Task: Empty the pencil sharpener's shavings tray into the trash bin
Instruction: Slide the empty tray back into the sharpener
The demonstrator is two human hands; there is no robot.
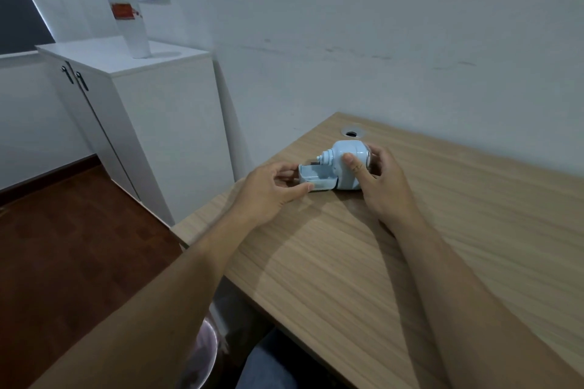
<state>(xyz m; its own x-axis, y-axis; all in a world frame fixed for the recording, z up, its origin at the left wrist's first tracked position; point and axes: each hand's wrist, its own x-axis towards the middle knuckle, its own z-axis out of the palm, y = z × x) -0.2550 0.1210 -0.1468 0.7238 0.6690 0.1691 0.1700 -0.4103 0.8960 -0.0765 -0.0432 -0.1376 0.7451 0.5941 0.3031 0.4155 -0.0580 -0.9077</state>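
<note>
A pale blue pencil sharpener (346, 155) stands on the wooden desk (410, 262) near its far left corner. My right hand (384, 181) grips the sharpener's body, thumb on its near side. The shavings tray (316, 175) sticks out partway from the sharpener's left side. My left hand (268, 191) pinches the tray's outer end between thumb and fingers. Below the desk edge, beside my left forearm, the rim of a bin with a translucent liner (207, 354) shows; most of it is hidden by my arm.
A white cabinet (151, 123) with a tall white container (131, 25) on top stands left of the desk against the wall. A round cable hole (352, 133) sits at the desk's far edge. Dark wooden floor (63, 246) lies to the left.
</note>
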